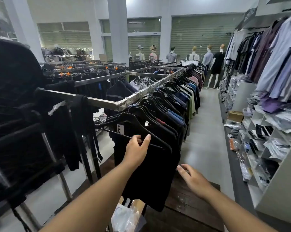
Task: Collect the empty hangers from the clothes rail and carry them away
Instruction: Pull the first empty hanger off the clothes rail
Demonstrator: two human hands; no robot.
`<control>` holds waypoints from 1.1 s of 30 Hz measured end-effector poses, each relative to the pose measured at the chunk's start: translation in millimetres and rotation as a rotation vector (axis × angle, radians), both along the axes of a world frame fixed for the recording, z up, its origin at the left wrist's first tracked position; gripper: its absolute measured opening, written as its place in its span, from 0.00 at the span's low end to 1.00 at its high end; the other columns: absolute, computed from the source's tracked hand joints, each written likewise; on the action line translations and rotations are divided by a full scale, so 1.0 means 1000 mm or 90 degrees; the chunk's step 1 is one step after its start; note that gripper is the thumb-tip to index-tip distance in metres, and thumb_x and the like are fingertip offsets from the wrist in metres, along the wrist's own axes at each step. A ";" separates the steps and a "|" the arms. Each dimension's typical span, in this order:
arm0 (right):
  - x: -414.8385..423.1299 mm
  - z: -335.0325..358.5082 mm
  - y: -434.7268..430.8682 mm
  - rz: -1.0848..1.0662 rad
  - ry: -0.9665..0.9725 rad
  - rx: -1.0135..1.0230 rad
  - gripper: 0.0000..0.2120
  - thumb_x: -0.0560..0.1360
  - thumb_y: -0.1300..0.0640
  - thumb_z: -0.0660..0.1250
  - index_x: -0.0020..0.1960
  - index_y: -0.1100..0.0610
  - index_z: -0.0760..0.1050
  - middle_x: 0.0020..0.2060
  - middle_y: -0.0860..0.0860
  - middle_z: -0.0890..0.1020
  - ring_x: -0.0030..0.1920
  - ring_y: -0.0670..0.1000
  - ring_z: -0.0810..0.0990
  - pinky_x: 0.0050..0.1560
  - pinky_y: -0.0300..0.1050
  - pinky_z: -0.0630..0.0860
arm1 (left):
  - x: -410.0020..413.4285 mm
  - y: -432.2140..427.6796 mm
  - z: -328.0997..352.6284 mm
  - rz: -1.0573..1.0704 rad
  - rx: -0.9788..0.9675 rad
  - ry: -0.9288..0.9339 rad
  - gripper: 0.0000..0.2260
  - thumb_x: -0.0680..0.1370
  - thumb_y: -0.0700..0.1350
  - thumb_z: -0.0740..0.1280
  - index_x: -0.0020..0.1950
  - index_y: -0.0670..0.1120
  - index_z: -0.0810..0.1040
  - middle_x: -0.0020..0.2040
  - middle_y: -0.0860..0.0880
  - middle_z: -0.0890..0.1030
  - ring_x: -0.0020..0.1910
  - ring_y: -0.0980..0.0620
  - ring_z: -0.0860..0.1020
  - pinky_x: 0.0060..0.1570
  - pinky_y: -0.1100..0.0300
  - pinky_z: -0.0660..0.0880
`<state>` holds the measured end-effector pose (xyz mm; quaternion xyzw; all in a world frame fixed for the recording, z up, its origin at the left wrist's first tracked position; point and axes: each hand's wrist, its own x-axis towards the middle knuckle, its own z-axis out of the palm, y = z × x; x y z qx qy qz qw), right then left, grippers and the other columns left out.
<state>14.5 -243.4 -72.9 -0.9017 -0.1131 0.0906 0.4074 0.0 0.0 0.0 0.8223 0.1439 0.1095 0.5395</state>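
A metal clothes rail runs from its near corner away toward the back, packed with dark shirts on black hangers. At the near end hangs a black hanger in front of a black shirt. My left hand reaches up to this hanger, thumb and fingers closing around its lower bar. My right hand hovers lower, to the right of the black shirt, fingers spread and holding nothing.
A wall display of hung shirts and shelves of packaged goods lines the right side. An aisle runs between it and the rail toward mannequins. More racks and dark garments fill the left. A plastic bag lies below.
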 end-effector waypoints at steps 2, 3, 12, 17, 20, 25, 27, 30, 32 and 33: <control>0.002 0.003 -0.005 -0.020 0.008 0.015 0.33 0.80 0.33 0.55 0.75 0.53 0.69 0.72 0.52 0.76 0.71 0.51 0.73 0.66 0.47 0.68 | 0.020 -0.008 0.013 0.076 -0.073 -0.002 0.35 0.79 0.66 0.63 0.78 0.44 0.67 0.67 0.48 0.77 0.62 0.50 0.75 0.58 0.56 0.69; 0.003 0.004 -0.008 -0.027 0.010 0.022 0.32 0.81 0.34 0.55 0.75 0.54 0.69 0.72 0.52 0.76 0.71 0.51 0.73 0.65 0.46 0.68 | 0.029 -0.010 0.021 0.104 -0.125 0.014 0.36 0.78 0.66 0.64 0.78 0.43 0.66 0.67 0.47 0.77 0.63 0.48 0.76 0.60 0.55 0.69; 0.007 0.009 -0.038 -0.079 0.043 0.072 0.30 0.80 0.33 0.54 0.74 0.50 0.70 0.71 0.49 0.76 0.71 0.50 0.72 0.63 0.45 0.66 | 0.083 -0.018 0.037 0.141 -0.518 -0.007 0.16 0.83 0.37 0.65 0.70 0.34 0.74 0.68 0.38 0.78 0.61 0.41 0.82 0.54 0.49 0.82; 0.007 0.017 -0.048 -0.086 0.050 0.094 0.36 0.76 0.28 0.52 0.74 0.49 0.70 0.71 0.50 0.76 0.71 0.50 0.72 0.65 0.47 0.67 | 0.084 -0.030 0.049 0.140 -0.561 -0.043 0.17 0.83 0.30 0.56 0.72 0.32 0.65 0.60 0.39 0.80 0.46 0.43 0.85 0.34 0.54 0.82; 0.010 0.026 -0.048 -0.096 0.041 0.097 0.32 0.80 0.32 0.52 0.74 0.50 0.70 0.71 0.50 0.76 0.71 0.51 0.72 0.63 0.46 0.66 | 0.083 -0.040 0.060 0.111 -0.608 -0.066 0.12 0.83 0.29 0.54 0.65 0.38 0.65 0.49 0.41 0.79 0.41 0.45 0.84 0.35 0.55 0.80; 0.015 0.049 -0.053 -0.119 0.018 0.167 0.49 0.67 0.19 0.49 0.74 0.52 0.70 0.70 0.48 0.76 0.71 0.53 0.73 0.71 0.53 0.68 | 0.078 -0.058 0.088 0.047 -0.705 -0.110 0.12 0.81 0.28 0.56 0.57 0.43 0.68 0.41 0.41 0.75 0.33 0.49 0.74 0.39 0.51 0.77; 0.021 0.061 -0.055 -0.132 0.012 0.212 0.49 0.67 0.21 0.49 0.73 0.54 0.71 0.70 0.51 0.77 0.68 0.53 0.75 0.71 0.59 0.69 | 0.070 -0.072 0.103 0.001 -0.729 -0.135 0.12 0.81 0.27 0.56 0.56 0.43 0.68 0.38 0.42 0.73 0.30 0.49 0.71 0.37 0.52 0.74; 0.025 0.081 -0.057 -0.142 -0.001 0.284 0.42 0.70 0.29 0.50 0.70 0.56 0.74 0.63 0.51 0.80 0.62 0.52 0.78 0.68 0.58 0.72 | 0.055 -0.098 0.128 -0.074 -0.730 -0.154 0.12 0.80 0.27 0.55 0.57 0.42 0.67 0.35 0.43 0.73 0.26 0.50 0.70 0.33 0.55 0.72; 0.029 0.094 -0.061 -0.146 -0.018 0.328 0.37 0.73 0.30 0.51 0.67 0.55 0.75 0.60 0.51 0.81 0.59 0.52 0.79 0.62 0.55 0.76 | 0.044 -0.119 0.143 -0.139 -0.728 -0.141 0.11 0.81 0.28 0.54 0.54 0.43 0.68 0.35 0.44 0.71 0.27 0.51 0.69 0.34 0.56 0.69; 0.030 0.101 -0.064 -0.149 -0.027 0.351 0.34 0.76 0.32 0.51 0.66 0.56 0.75 0.58 0.52 0.81 0.57 0.52 0.80 0.57 0.51 0.77 | 0.040 -0.130 0.147 -0.174 -0.716 -0.129 0.11 0.81 0.29 0.54 0.52 0.44 0.68 0.34 0.44 0.70 0.27 0.51 0.68 0.34 0.57 0.68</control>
